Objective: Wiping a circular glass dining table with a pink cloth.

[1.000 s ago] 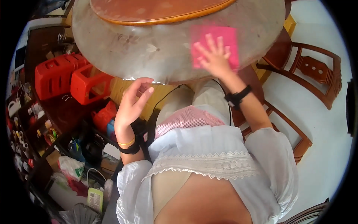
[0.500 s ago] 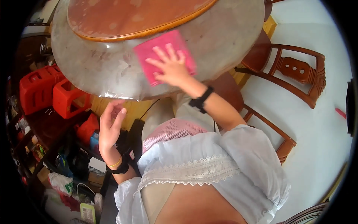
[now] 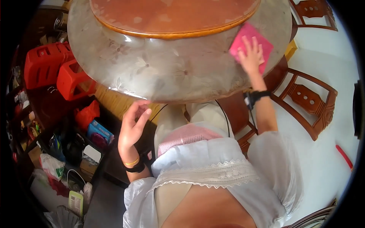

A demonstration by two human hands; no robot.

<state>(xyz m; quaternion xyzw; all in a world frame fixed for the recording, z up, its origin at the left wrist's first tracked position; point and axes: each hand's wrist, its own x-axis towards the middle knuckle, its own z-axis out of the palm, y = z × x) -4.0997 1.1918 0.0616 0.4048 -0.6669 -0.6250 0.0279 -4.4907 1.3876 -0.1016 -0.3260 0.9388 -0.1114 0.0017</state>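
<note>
Bright-pink cloth point(image 3: 249, 30), approx. sq.

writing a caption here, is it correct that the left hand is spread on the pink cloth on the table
No, the right hand, not the left hand, is spread on the pink cloth on the table, as the head view shows.

From my remote view I see one plain, bright pink cloth point(image 3: 238, 40), roughly square, lying flat on the right side of the round table point(image 3: 163, 76). It is turned like a diamond, one corner pointing away from the body and one toward the near edge. The splayed fingers point(image 3: 245, 43) of the right hand point(image 3: 249, 57) cover its middle; I can't tell whether it is folded. The tabletop looks glossy, greyish and flower-patterned.
</note>
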